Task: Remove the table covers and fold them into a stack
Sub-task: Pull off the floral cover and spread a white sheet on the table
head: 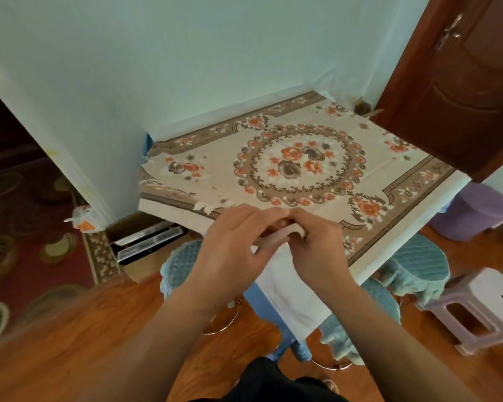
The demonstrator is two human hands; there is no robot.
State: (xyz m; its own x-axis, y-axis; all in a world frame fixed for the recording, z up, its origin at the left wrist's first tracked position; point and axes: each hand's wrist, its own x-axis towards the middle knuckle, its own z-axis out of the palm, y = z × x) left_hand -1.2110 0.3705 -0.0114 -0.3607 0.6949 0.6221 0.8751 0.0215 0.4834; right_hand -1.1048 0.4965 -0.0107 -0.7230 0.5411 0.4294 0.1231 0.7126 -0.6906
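A: Starting at left of frame: lying on a dark rug point(26, 227), a white bag point(83, 220) against the wall; lower down, blurring along the floor.

B: Moving to centre: left hand point(230, 242) curling over a pale folded edge of cover point(285, 285), right hand point(317, 245) pinching the same edge from the other side. Hanging below both, a white sheet, dropping off the near table edge.

A: And spreading across the middle of frame, the floral cover point(302, 161), lying flat on the table point(404, 227), not yet lifted.

B: Probably gathering the white sheet for a first fold. Risking a skewed fold if one pinch slips. Also risking a drag on the floral layer, pulling it askew.

A: At the floral cover's left corner, looking torn; likely ripping further under a hard tug.

B: Hard to tell: fingertips hiding inside the fold, thumbs out of sight. Unclear whether gripping one layer or two.

A: At right: stools point(418, 268) tucking under the table, door point(462, 82) cutting off the far corner.
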